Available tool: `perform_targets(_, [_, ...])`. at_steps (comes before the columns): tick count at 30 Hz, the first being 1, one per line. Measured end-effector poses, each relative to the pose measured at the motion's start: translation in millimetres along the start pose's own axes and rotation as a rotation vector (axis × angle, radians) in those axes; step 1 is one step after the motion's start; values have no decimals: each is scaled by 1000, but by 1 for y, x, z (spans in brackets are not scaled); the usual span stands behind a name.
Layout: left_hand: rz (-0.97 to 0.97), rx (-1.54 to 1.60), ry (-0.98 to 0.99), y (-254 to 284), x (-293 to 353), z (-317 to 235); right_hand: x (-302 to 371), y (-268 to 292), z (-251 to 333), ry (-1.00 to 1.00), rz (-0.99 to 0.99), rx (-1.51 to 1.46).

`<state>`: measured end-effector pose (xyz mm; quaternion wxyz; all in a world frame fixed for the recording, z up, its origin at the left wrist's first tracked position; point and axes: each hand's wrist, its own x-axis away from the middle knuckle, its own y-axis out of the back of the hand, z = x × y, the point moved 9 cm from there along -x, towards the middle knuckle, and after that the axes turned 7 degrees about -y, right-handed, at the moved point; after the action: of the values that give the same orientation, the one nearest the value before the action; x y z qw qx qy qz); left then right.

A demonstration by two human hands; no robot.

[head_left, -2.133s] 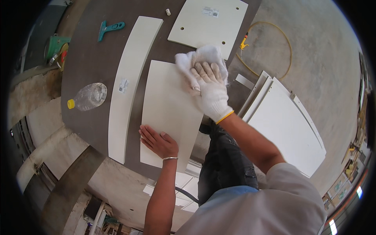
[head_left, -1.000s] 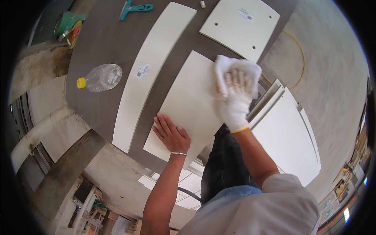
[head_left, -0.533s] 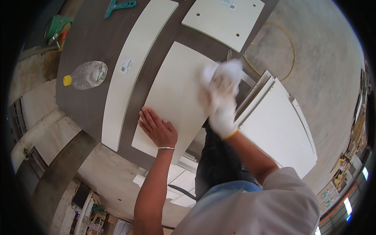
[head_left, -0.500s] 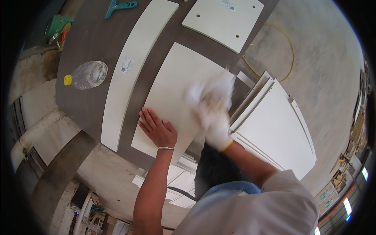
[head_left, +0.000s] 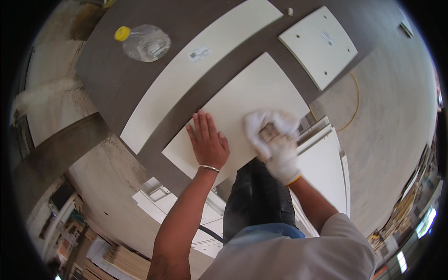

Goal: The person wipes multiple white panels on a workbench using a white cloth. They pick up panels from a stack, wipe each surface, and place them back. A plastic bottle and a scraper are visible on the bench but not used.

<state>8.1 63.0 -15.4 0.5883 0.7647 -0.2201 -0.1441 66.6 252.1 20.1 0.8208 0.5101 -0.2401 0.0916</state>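
My bare left hand (head_left: 208, 142), a metal bangle at its wrist, lies flat on a white board (head_left: 261, 84) with its fingers stretched out near the board's left edge. On my right hand (head_left: 283, 162) is a white knit glove with a yellow cuff. That hand presses a bunched white cloth (head_left: 261, 122) onto the right part of the same board; both are slightly blurred. Beyond the left edge lies a long curved white panel (head_left: 172, 86) bearing a label. A smaller white panel (head_left: 312, 49) with drilled holes rests at the far right of the dark table (head_left: 102, 70).
A clear plastic bottle (head_left: 147, 44) with a yellow cap lies on the table's left side. White panels (head_left: 324, 163) are stacked beside my right forearm, and more white panels (head_left: 163, 203) sit below the table's near edge. A yellow hose (head_left: 358, 100) curves across the floor.
The view has turned, so the table's things appear shifted right and a teal-handled scraper has left the picture. The cloth's blur has lessened. My left hand stays flat on the board.
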Motion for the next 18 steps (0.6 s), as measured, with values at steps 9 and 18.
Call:
perform_targets(9, [-1, 98, 16, -7, 4, 4, -116, 0, 66, 443, -259, 129])
perform_targets(18, [55, 332, -10, -1, 58, -51, -112, 18, 56, 766, -21, 294])
